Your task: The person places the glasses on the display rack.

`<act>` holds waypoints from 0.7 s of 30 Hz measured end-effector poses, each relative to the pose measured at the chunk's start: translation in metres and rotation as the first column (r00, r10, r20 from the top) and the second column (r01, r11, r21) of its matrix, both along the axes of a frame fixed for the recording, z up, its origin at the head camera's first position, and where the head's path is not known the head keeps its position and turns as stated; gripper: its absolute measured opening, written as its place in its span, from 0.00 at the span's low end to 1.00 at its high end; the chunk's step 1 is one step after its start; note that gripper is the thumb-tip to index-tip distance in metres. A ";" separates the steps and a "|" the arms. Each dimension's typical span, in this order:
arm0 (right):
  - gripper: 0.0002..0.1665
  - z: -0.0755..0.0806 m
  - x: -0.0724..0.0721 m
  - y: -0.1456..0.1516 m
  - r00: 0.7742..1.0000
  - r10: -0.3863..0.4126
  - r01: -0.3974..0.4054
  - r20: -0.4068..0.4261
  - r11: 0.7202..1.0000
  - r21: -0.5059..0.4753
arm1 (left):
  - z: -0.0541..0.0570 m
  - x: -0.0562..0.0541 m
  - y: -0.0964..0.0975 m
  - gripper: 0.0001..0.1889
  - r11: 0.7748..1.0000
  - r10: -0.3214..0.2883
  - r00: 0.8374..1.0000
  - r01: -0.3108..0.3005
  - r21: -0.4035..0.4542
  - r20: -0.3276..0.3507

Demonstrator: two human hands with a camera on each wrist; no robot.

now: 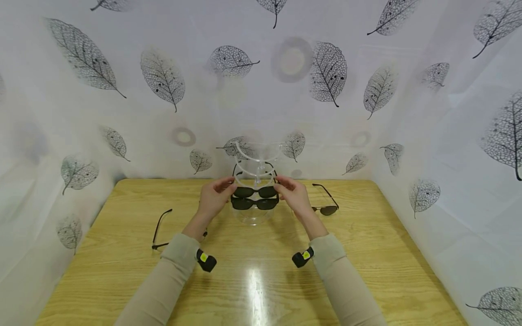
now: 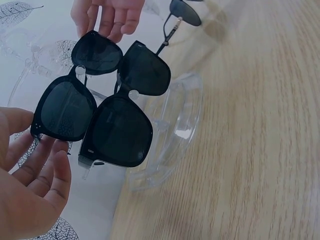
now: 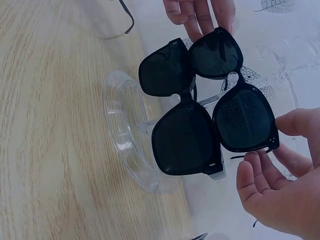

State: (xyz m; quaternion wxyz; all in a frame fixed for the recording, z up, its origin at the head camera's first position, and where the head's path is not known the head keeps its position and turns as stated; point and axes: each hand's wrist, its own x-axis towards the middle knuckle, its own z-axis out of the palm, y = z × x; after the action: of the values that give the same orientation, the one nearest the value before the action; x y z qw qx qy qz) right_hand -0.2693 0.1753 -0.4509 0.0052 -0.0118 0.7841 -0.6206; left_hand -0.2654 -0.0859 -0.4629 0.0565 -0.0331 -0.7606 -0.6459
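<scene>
A clear stand [image 1: 253, 220] with curved tiers stands at the back of the table, and a pair of black sunglasses [image 1: 242, 203] sits on its lower part. Just above that pair is a second pair of black sunglasses [image 1: 267, 192], held level between both hands. My left hand [image 1: 213, 198] pinches its left end between thumb and fingers, as the left wrist view shows at the hinge corner. At the opposite corner my right hand [image 3: 280, 185] grips the frame the same way. The held pair's lenses overlap the lower pair's top edge in both wrist views.
Sunglasses [image 1: 328, 210] with thin temples lie on the wooden table [image 1: 261, 290] to the right of the stand. Another pair of glasses [image 1: 155, 233] lies at the left, partly hidden by the left forearm. A leaf-patterned curtain [image 1: 261, 104] encloses the back and sides.
</scene>
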 end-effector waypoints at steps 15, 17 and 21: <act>0.23 0.000 0.002 0.004 0.999 -0.030 0.031 -0.032 0.999 0.029 | 0.002 0.005 -0.007 0.19 0.998 -0.033 0.999 0.033 -0.047 -0.002; 0.23 0.000 0.003 0.004 0.998 -0.034 0.036 -0.043 0.999 0.035 | 0.002 0.006 -0.009 0.19 0.998 -0.038 0.999 0.038 -0.055 0.003; 0.23 0.001 0.007 0.004 0.997 -0.046 0.050 -0.069 0.997 0.056 | 0.000 0.009 -0.013 0.19 0.998 -0.046 0.999 0.046 -0.051 0.000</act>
State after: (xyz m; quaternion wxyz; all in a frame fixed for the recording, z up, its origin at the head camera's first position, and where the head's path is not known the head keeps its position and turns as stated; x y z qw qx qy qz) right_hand -0.2626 0.1793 -0.4498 -0.0361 -0.0140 0.8014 -0.5968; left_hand -0.2566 -0.0985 -0.4626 0.0411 -0.0523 -0.7760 -0.6272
